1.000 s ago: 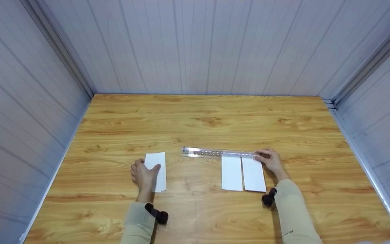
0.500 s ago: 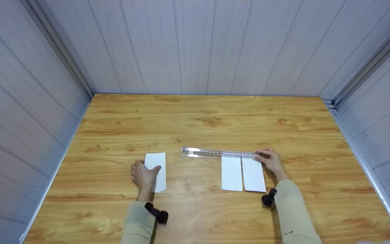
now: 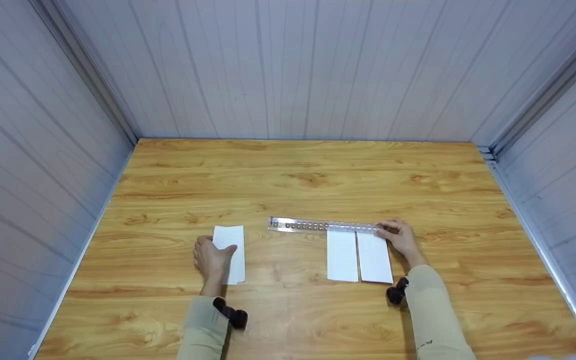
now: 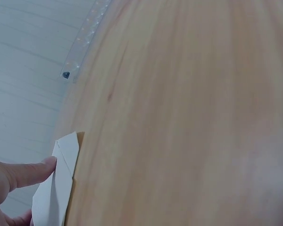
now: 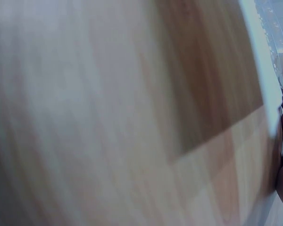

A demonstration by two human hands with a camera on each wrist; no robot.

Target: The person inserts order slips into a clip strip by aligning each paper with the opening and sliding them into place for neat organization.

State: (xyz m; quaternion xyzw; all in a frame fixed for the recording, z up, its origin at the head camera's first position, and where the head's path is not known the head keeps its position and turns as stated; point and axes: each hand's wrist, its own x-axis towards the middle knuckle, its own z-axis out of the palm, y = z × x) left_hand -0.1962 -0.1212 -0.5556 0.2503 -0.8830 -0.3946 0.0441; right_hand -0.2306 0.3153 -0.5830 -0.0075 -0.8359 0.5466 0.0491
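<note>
- Left hand (image 3: 213,257) pinches a folded paper (image 3: 229,237), thumb on top, fingers at its outer edge, probably to steady it; the hand hides part of the paper.
- Transparent ruler (image 3: 300,225) lies across the top ends of the inner sheet (image 3: 342,256) and outer sheet (image 3: 375,257), likely weighing them down; its left end reaches past them over the table (image 3: 288,175).
- A narrow gap parts these sheets.
- Right hand (image 3: 403,245) clamps thumb and fingers on the ruler's right end, seemingly to anchor it.
</note>
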